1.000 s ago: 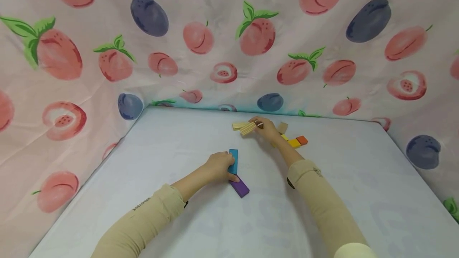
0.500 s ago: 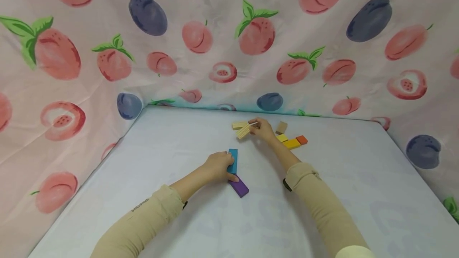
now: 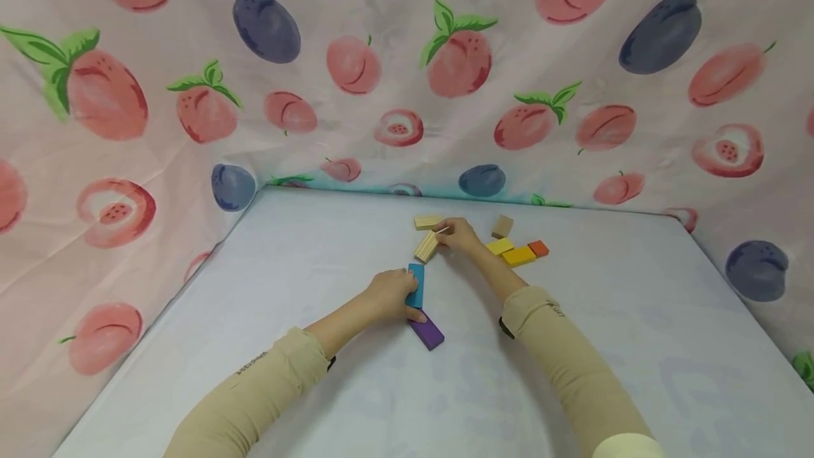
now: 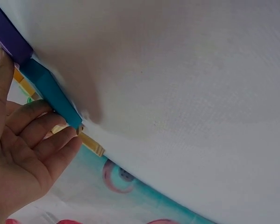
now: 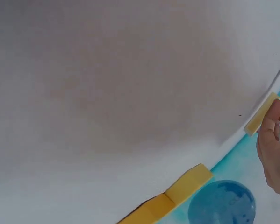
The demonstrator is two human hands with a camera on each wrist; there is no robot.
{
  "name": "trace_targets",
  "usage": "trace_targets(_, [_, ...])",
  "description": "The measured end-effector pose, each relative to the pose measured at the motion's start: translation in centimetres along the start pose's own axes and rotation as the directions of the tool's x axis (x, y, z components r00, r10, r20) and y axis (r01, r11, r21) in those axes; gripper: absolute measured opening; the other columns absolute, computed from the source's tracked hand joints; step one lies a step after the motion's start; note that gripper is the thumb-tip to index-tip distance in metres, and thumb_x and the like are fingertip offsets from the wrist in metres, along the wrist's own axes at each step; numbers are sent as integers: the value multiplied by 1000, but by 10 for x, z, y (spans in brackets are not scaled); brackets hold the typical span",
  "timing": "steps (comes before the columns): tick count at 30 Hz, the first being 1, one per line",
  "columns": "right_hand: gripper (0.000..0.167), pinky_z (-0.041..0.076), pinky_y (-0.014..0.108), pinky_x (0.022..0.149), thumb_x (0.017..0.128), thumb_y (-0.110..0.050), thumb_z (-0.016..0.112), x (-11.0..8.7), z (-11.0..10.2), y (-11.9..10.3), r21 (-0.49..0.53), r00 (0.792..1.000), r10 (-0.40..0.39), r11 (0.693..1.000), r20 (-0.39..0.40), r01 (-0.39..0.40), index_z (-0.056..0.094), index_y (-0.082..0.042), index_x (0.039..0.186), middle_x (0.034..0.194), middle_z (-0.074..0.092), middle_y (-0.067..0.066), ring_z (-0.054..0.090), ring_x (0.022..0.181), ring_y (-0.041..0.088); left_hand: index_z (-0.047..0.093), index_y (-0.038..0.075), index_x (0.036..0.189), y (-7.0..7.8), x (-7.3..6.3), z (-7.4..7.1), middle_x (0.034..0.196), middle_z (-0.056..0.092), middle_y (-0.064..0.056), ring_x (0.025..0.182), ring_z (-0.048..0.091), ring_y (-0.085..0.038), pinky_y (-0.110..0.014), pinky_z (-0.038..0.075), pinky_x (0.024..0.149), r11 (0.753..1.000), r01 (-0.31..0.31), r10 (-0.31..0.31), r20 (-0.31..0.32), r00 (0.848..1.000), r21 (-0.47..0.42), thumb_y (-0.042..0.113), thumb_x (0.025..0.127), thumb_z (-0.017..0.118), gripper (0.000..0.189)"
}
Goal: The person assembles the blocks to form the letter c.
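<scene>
My left hand (image 3: 389, 295) rests against a blue block (image 3: 416, 284) and a purple block (image 3: 429, 331) lying end to end at an angle. Its fingers touch the blue one, its thumb the purple one; the left wrist view shows the fingers gently bent along the blue block (image 4: 51, 91). My right hand (image 3: 459, 235) pinches a pale wooden block (image 3: 427, 247), tilted just beyond the blue block's far end. Only part of the right hand (image 5: 274, 151) shows at the edge of the right wrist view.
Another pale wooden block (image 3: 426, 222) lies behind the held one. To the right are a light yellow block (image 3: 499, 246), a darker yellow block (image 3: 518, 256), an orange block (image 3: 538, 249) and a tan block (image 3: 502, 226). Fruit-printed cloth (image 3: 394, 90) rises behind the white table (image 3: 305, 253).
My right hand has brought the pale wooden block left and nearer, down toward the blue block's far end, turning it. The left hand stays on the blue and purple blocks.
</scene>
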State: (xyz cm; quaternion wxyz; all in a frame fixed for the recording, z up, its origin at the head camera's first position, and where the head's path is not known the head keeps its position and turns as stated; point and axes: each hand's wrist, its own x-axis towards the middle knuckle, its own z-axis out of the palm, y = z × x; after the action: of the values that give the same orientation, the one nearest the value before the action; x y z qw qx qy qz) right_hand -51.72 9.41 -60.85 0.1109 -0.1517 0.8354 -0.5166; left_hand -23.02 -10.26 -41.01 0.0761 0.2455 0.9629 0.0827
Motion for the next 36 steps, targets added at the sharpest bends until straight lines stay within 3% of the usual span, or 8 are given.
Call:
trace_targets(9, [26, 55, 34, 67, 81, -5, 68, -101, 3, -149, -93, 980, 197, 976, 17, -195, 65, 2, 106, 94, 66, 19, 67, 75, 26, 60, 7, 75, 2, 2, 0, 69, 44, 3, 64, 40, -10, -20, 31, 55, 1000, 11, -11, -21, 1000, -24, 48, 71, 78, 45])
trace_targets(11, [29, 55, 34, 69, 80, -6, 71, -92, 4, -139, -111, 979, 203, 973, 13, -201, 65, 1, 107, 94, 66, 19, 68, 75, 26, 59, 7, 74, 2, 2, 0, 68, 44, 3, 64, 40, -10, -20, 30, 56, 1000, 10, -10, -17, 1000, -28, 48, 71, 77, 45])
trace_targets(17, [39, 51, 32, 61, 76, -29, 78, 32, 17, 40, -185, 1000, 14, 983, 19, -10, 66, -14, 109, 94, 66, 9, 63, 76, 20, 59, 7, 74, 2, 1, 0, 69, 45, 3, 64, 40, -10, -20, 31, 56, 999, 18, -18, -14, 1000, -27, 49, 70, 77, 46])
trace_targets(19, [40, 51, 31, 61, 75, -36, 78, 54, 20, 69, -182, 999, -11, 983, 38, 17, 64, -18, 108, 97, 66, 6, 62, 78, 17, 59, 7, 74, 1, 1, 1, 69, 45, 2, 64, 40, -10, -20, 31, 55, 999, 18, -18, -18, 1000, -28, 49, 70, 77, 46])
trace_targets(22, [39, 51, 29, 61, 79, -36, 75, 52, 22, 66, -189, 997, -33, 981, 63, 45, 60, -17, 109, 100, 64, 7, 61, 79, 17, 60, 7, 76, 1, 1, 2, 69, 46, 3, 65, 40, -10, -20, 31, 55, 1000, 5, -5, -22, 1000, -28, 49, 71, 77, 45])
trace_targets(28, [29, 51, 31, 63, 85, -16, 62, -3, 25, -10, -267, 999, -10, 963, 33, 18, 57, -4, 110, 102, 61, 16, 60, 81, 21, 62, 8, 81, 0, 1, 3, 71, 48, 3, 66, 41, -10, -20, 32, 56, 1000, -1, 1, -20, 1000, -26, 51, 72, 75, 46])
trace_targets(30, [27, 50, 31, 65, 84, -16, 63, 2, 28, -8, -277, 1000, 14, 961, 22, -7, 58, -7, 109, 102, 60, 14, 59, 83, 21, 62, 8, 80, 0, 1, 2, 71, 47, 3, 66, 41, -10, -20, 31, 56, 1000, 4, -4, -20, 1000, -24, 50, 72, 76, 46])
trace_targets(36, [22, 49, 28, 61, 77, -25, 72, 53, 35, 54, -277, 1000, -23, 961, 10, 25, 63, -23, 96, 93, 60, 2, 58, 79, 16, 60, 8, 77, -2, -1, 2, 70, 45, 4, 66, 40, -9, -20, 31, 56, 1000, -5, 4, -29, 1000, -20, 49, 71, 76, 45])
